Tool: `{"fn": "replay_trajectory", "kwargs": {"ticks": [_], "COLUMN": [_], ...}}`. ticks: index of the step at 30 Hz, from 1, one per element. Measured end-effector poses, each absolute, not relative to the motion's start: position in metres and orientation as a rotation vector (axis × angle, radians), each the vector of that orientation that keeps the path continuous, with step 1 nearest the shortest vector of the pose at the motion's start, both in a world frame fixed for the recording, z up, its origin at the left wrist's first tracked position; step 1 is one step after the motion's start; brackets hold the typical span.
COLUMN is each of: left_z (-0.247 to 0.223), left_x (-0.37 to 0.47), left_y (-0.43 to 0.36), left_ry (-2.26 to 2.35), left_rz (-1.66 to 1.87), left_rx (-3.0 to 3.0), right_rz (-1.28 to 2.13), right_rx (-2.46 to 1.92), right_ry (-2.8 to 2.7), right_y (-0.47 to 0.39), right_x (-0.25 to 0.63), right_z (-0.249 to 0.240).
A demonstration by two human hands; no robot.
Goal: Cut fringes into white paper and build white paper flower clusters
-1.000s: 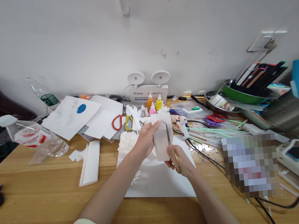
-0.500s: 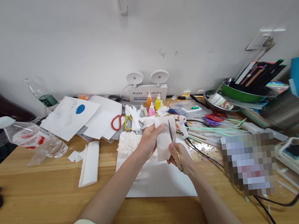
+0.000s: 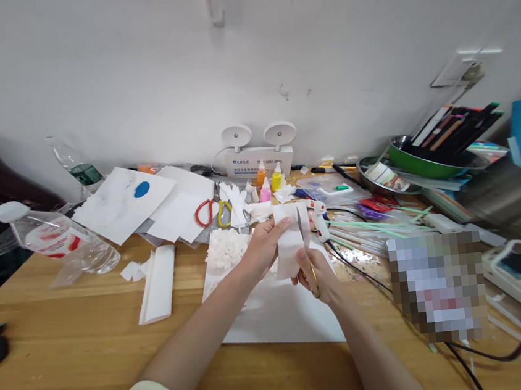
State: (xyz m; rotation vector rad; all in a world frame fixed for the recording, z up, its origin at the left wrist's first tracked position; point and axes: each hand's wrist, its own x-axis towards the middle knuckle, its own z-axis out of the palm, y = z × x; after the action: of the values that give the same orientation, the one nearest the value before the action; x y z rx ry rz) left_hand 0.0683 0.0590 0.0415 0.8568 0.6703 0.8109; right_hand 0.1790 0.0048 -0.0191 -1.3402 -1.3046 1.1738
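My left hand (image 3: 264, 244) pinches a strip of white paper (image 3: 289, 251) at its left edge. Gold-handled scissors (image 3: 314, 281) are in my right hand (image 3: 314, 271), with their blades along the right part of the strip. Beneath both hands lies a large white sheet (image 3: 278, 317), and a pile of small white paper pieces (image 3: 226, 248) covers its upper left part. A folded white paper (image 3: 158, 285) rests on the wood to the left.
A water bottle (image 3: 60, 238) leans at the left. Red-handled pliers (image 3: 205, 213), paint bottles (image 3: 277, 177) and a glue gun (image 3: 320, 220) are behind my hands. Straws (image 3: 362, 234), a cable and a green bowl (image 3: 424, 162) of pens are at the right.
The scissor blades and the right part of the paper strip have shifted slightly. Both hands keep their hold, and the whole view has moved a little.
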Motion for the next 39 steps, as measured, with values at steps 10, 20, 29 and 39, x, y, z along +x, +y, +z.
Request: {"fn": "replay_trajectory", "kwargs": {"ticks": [10,20,29,39], "left_z": [0.047,0.045,0.039,0.031], "left_x": [0.068,0.068,0.068,0.069], "left_y": [0.058,0.060,0.059,0.060], "left_ry": [0.642,0.603,0.647,0.598], "left_rz": [0.828,0.849,0.780,0.766], "left_rx": [0.822,0.809,0.838,0.913], "right_rz": [1.222,1.278,1.279,1.252], "right_rx": [-1.378,-1.416,-1.362,-1.345], "right_ry": [-1.178,-1.139,-1.222,-1.244], "right_y": [0.006,0.007,0.002,0.003], "right_x": [0.175,0.175,0.178,0.185], "right_z": [-0.021,-0.018,-0.014,-0.024]}}
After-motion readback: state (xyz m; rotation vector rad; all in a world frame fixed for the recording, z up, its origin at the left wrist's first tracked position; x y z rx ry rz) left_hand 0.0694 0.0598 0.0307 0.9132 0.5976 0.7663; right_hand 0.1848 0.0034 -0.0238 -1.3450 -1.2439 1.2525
